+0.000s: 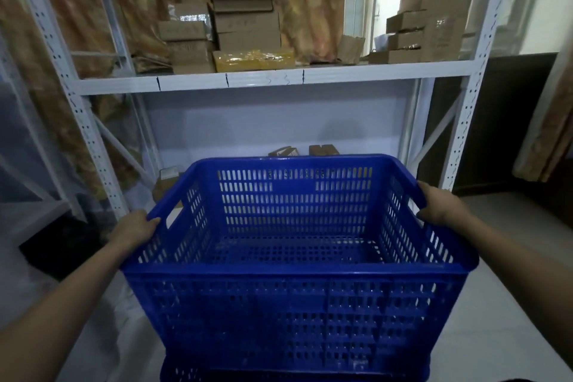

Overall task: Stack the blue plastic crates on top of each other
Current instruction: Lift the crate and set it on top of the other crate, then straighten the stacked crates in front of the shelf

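A large blue perforated plastic crate (294, 245) fills the middle of the view, open side up and empty. The left hand (135, 228) grips its left rim beside a handle slot, and the right hand (437, 205) grips the right rim, fingers curled over the edge. Below it, the rim of a second blue plastic crate (186, 374) shows at the bottom edge. Behind stands a white metal shelving rack (273, 79) carrying brown cardboard boxes (245, 14) and a flat yellow package (252, 59). The pale floor (496, 304) lies to the right.
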The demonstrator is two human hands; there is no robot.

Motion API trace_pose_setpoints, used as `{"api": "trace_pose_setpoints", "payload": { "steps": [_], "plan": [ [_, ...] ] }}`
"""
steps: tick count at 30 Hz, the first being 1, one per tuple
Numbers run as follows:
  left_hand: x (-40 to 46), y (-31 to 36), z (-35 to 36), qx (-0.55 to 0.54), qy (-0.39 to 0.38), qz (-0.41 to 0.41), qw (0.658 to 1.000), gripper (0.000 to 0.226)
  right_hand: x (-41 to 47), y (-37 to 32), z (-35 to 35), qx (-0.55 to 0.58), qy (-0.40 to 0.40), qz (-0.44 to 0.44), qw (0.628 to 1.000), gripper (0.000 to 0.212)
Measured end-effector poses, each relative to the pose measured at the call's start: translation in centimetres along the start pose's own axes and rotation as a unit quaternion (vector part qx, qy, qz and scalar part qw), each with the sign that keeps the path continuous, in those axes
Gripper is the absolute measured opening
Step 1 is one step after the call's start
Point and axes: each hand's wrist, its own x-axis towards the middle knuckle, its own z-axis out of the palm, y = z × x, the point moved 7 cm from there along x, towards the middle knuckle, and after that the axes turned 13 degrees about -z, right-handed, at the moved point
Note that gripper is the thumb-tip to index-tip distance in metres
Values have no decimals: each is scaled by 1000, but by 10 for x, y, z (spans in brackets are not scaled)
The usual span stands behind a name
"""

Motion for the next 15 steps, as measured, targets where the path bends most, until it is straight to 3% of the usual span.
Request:
{"api": "trace_pose_setpoints", "payload": {
  "steps": [15],
  "plan": [
    [0, 2, 18, 39, -4, -8, 999, 37, -1, 10, 16, -5, -19, 1, 1000, 50]
  ]
}}
